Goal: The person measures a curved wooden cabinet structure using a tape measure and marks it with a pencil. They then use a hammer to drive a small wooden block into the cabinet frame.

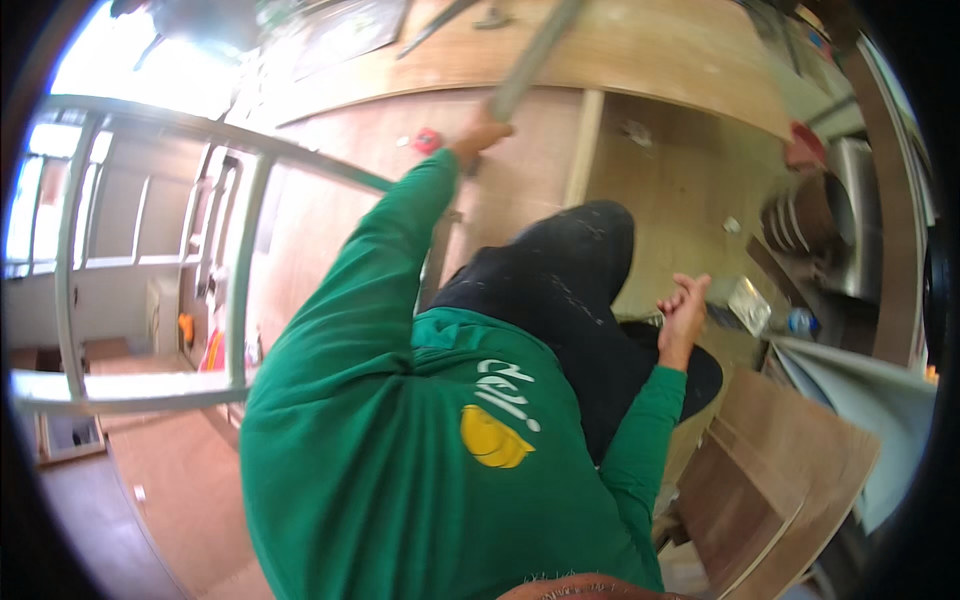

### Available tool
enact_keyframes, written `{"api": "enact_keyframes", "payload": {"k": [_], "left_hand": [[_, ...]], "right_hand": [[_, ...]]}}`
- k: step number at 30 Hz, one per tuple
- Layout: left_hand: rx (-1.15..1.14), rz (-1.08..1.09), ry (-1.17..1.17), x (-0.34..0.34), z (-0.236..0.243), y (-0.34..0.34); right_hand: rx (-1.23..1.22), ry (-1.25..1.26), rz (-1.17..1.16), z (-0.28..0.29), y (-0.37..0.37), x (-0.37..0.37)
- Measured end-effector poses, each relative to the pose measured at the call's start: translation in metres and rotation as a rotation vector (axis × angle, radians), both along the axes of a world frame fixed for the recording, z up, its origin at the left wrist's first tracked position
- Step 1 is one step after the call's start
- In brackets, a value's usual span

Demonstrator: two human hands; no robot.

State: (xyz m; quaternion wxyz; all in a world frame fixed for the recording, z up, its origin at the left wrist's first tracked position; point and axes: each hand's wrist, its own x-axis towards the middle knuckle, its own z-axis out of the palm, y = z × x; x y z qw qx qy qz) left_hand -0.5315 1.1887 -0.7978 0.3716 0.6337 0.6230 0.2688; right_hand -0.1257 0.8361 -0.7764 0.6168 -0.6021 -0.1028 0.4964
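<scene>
My left hand (480, 135), at the upper middle, is closed round a long grey strip (530, 62) that angles away toward the top edge. Just left of that hand a small red object (427, 138) rests on the pale plywood (530, 160). My right hand (683, 315) is at the right, beside my dark-trousered legs (550, 280). Its fingers are loosely bent and apart, with nothing visible in them.
A metal railing frame (240, 270) runs along the left. At the right are a brown bucket (800, 215), a steel cylinder (855, 255), a red container (805, 145) and leaning boards (775, 450). A long wooden panel (660, 50) spans the top.
</scene>
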Motion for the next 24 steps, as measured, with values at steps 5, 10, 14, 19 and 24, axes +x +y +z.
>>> {"api": "enact_keyframes", "payload": {"k": [5,10,14,19,24], "left_hand": [[-0.107,-0.002,0.068,0.008,-0.032,0.002],[0.375,0.088,0.607,0.055,-0.011,-0.054],[0.466,-0.276,0.468,0.085,0.000,-0.134],[0.020,-0.363,0.390,0.068,-0.038,-0.190],[0.000,-0.447,0.597,0.074,-0.053,-0.182]], "right_hand": [[-0.086,0.070,0.048,-0.023,0.012,0.005],[-0.143,0.116,0.208,-0.040,0.050,-0.007],[-0.165,0.144,0.293,-0.047,0.092,-0.015],[-0.184,0.381,0.439,-0.069,0.126,-0.013],[-0.337,0.387,0.623,-0.092,0.117,0.002]]}}
